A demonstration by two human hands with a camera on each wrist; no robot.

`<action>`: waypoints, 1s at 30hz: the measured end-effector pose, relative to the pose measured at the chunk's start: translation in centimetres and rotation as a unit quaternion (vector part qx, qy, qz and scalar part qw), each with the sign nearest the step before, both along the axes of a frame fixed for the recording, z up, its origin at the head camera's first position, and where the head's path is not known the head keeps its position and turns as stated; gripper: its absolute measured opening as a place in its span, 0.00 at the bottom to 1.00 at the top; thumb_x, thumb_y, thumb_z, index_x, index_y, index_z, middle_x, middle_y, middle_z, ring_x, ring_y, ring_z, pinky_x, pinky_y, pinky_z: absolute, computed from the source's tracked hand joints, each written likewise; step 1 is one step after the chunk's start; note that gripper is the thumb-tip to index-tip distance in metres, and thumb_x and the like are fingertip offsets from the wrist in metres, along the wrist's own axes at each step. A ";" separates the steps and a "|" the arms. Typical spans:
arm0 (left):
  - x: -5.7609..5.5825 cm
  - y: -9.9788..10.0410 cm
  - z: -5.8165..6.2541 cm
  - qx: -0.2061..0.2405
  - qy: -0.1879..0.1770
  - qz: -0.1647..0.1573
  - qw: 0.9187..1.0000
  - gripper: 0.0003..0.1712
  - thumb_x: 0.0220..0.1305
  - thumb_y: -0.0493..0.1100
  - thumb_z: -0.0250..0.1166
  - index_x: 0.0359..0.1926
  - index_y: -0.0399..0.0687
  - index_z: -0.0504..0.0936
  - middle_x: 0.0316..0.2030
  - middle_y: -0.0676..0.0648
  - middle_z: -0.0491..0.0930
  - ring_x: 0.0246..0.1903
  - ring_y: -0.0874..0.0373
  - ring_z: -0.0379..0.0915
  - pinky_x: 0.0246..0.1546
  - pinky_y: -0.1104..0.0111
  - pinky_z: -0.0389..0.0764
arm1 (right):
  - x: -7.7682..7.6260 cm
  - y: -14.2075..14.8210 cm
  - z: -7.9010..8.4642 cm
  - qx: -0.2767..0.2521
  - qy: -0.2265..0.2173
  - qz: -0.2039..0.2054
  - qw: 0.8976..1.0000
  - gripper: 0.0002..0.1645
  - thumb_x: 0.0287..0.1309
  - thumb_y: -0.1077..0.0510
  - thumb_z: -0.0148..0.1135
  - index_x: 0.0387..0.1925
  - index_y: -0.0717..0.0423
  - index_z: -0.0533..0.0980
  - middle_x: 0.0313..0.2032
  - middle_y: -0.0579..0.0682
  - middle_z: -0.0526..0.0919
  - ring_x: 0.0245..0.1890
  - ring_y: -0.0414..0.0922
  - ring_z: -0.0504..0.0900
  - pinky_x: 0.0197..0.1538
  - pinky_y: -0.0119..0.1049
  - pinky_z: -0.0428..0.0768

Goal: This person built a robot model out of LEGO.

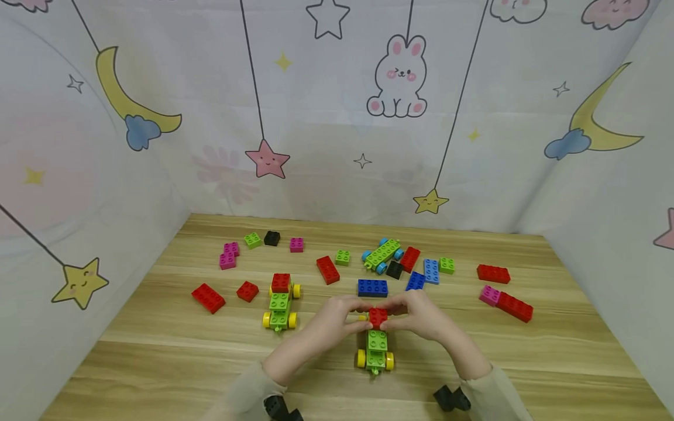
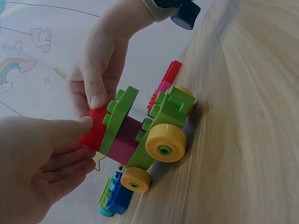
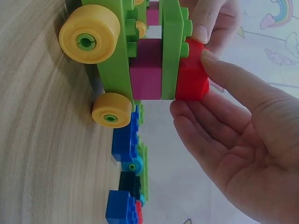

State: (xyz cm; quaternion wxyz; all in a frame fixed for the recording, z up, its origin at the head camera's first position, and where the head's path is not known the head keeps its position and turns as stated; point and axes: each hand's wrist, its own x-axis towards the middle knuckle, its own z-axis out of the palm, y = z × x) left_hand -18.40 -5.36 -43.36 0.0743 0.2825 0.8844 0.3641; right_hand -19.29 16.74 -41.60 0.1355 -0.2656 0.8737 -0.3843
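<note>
A toy car with a green wheeled base (image 3: 117, 70) and yellow wheels (image 2: 166, 142) stands on the table in front of me. A purple brick (image 3: 145, 70) on the base carries a green plate (image 1: 377, 340). On the far end of that plate sits a red brick (image 1: 378, 317), between my hands. My left hand (image 1: 334, 316) pinches it from the left, thumb tip at the near side and fingers round the far side. From the right, my right hand (image 1: 418, 313) holds the same brick between thumb and fingers. The wrist views show both thumbs (image 2: 96, 95) against the red brick.
A similar green car with a red brick (image 1: 281, 283) on top stands to the left. Beyond the hands lie a dark blue brick (image 1: 372, 287) and a green base with blue wheels (image 1: 382, 255). Red bricks (image 1: 208, 298) and others lie scattered on both sides. A printed curtain (image 1: 337, 128) encloses the table.
</note>
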 end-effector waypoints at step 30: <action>0.2 -0.1 0.0 0.007 0.001 0.003 1.000 0.22 0.63 0.48 0.68 0.56 0.45 0.81 0.51 0.48 0.83 0.51 0.54 0.79 0.51 0.64 0.81 | 0.8 -0.3 -0.6 0.006 0.043 -0.005 0.999 0.22 0.56 0.57 0.69 0.51 0.62 0.80 0.49 0.55 0.85 0.48 0.51 0.83 0.51 0.43 0.83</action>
